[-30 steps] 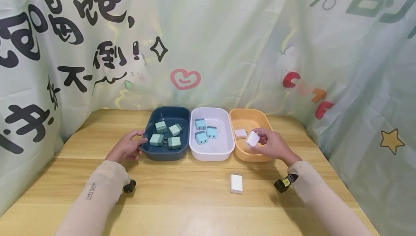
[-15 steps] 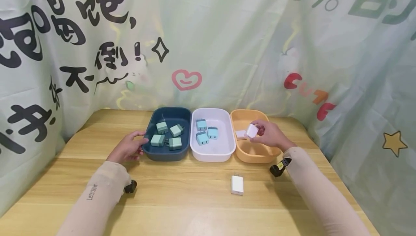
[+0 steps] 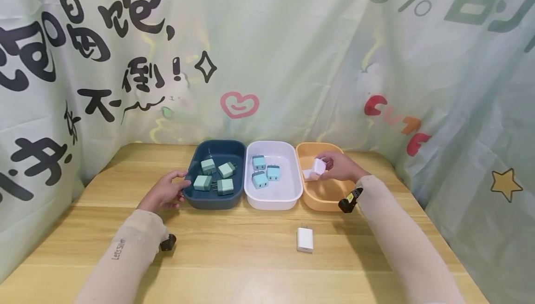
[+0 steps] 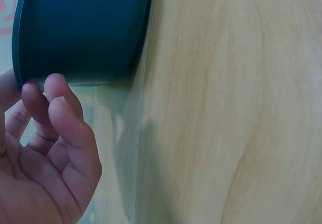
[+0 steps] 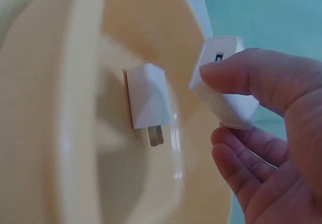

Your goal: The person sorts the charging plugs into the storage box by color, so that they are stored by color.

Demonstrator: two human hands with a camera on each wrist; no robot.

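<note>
In the head view my right hand (image 3: 339, 166) holds a white charger plug (image 3: 319, 167) over the orange bin (image 3: 330, 204). Thumb and fingers pinch the charger's sides, and its port end (image 5: 220, 53) shows in the right wrist view. Below it, another white charger (image 5: 149, 97) lies in the bin with its metal prongs showing. My left hand (image 3: 166, 191) grips the near-left rim of the dark blue bin (image 4: 83, 32), fingertips against its outer wall. Several green chargers (image 3: 202, 182) lie in that bin. One more white charger (image 3: 305, 240) lies on the table in front.
Between the two outer bins stands a white bin (image 3: 273, 204) with three light blue chargers (image 3: 260, 180). All three bins line up side by side on the wooden table (image 3: 234, 267). A printed curtain (image 3: 288, 62) hangs close behind and at both sides.
My right hand has shifted slightly left and farther into the orange bin with the white charger, now above the one lying there. My left hand stays at the blue bin's rim.
</note>
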